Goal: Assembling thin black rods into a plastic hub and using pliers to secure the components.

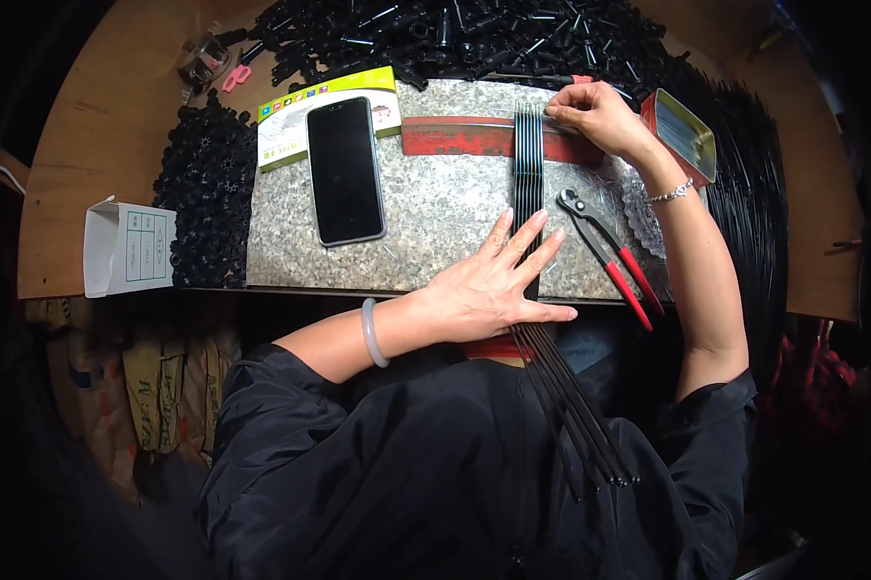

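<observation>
A row of thin black rods (529, 184) lies side by side across a long red metal bar (455, 137) on the speckled stone slab (426, 213). Their shiny tips point to the far side, and their near ends fan out over my lap. My left hand (484, 290) rests flat on the rods at the slab's near edge, fingers spread. Beside the tips, my right hand (598, 111) has thumb and forefinger pinched together; whatever sits between them is too small to make out. Red-handled cutting pliers (604, 246) lie right of the rods, jaws pointing away from me.
A phone (345, 174) leans over a green and white box (283, 135). Black star-shaped parts (208, 184) are heaped left, near a white carton (131, 246). Behind spreads a pile of black parts (445, 39). At right, a tin (682, 135) holds thin metal pieces beside long black rods.
</observation>
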